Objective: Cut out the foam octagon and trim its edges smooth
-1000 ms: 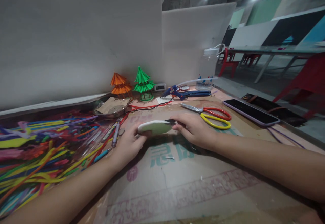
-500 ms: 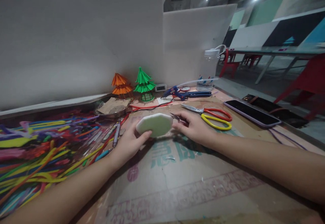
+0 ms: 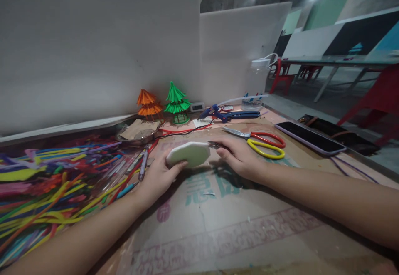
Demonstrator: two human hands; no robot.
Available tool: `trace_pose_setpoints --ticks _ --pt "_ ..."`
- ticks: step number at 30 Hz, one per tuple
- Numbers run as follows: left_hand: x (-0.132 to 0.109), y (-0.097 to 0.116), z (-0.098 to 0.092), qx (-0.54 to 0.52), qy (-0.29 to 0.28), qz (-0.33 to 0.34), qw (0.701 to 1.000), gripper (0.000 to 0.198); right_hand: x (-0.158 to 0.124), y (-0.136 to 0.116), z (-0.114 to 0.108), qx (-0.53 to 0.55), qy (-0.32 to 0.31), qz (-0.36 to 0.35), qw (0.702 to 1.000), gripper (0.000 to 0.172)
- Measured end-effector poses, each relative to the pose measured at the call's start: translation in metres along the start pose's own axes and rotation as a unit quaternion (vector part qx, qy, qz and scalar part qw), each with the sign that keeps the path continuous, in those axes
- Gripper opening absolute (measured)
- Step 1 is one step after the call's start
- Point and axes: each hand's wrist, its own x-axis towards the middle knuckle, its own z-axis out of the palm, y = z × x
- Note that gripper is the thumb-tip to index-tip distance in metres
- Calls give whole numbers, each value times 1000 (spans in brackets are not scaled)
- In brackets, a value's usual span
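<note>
Thumb in front and fingers behind, my left hand grips a pale green many-sided disc with a white rim, tilted up above the cardboard. My right hand is closed on a small pointed metal tool; its exact kind is partly hidden by the fingers. The tool's tip is at the disc's upper right edge; I cannot tell whether it touches. Just beyond my right hand lie scissors with one red and one yellow handle.
Colourful pipe cleaners are heaped on the left. Along the back stand an orange tree figure, a green tree figure, a blue glue gun and a water bottle. A phone lies at the right edge.
My right hand's fingers have shifted slightly, and the tool's tip is now at the disc's upper right edge. My left hand and the disc have barely moved.
</note>
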Motion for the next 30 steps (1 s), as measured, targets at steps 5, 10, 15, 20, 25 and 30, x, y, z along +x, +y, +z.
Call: trace_pose_setpoints --ticks 5,10,15,20,25,30 --pt "0 -2 0 -11 -3 6 1000 29 3 0 -1 -19 -12 -7 1000 30" --pt "-1 -4 0 1 -27 13 1000 32 2 -1 0 -32 -10 -14 999 29" --pt "-1 -4 2 -31 -28 11 999 30 1 -3 -1 -29 -9 -22 999 28" --pt "-1 -6 3 -28 -27 5 999 25 0 -3 -1 -4 -18 -19 1000 31" --pt "0 -5 3 -28 -27 8 999 21 -1 0 1 -10 -18 -25 999 30" --pt "0 -4 1 11 -31 21 999 23 0 0 2 -18 -8 -16 1000 28"
